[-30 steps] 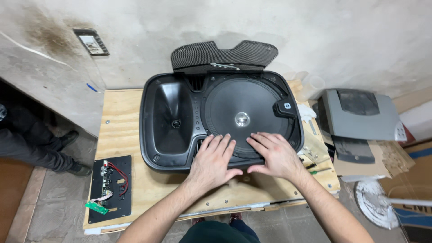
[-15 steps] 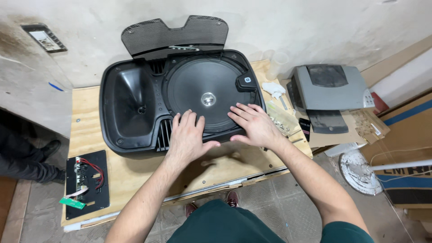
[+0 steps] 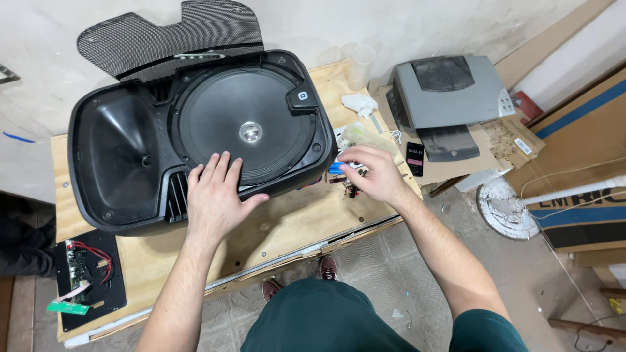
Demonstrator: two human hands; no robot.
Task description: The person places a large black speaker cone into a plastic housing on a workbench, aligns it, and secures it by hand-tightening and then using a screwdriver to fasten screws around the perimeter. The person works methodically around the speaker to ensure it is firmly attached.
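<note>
Left hand [image 3: 215,195] laid flat, open, on speaker [image 3: 195,137]; right hand [image 3: 373,175] curled over small parts [image 3: 349,166] beside it, grip unclear.

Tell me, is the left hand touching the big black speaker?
Touching. The head view shows the left hand lying flat on the black speaker, fingers spread over the rim of the round cone, with no gap under the palm.

place: repair workshop | signs: plywood bench [image 3: 287,225], opened speaker [image 3: 195,130], circuit board [image 3: 88,270]
</note>
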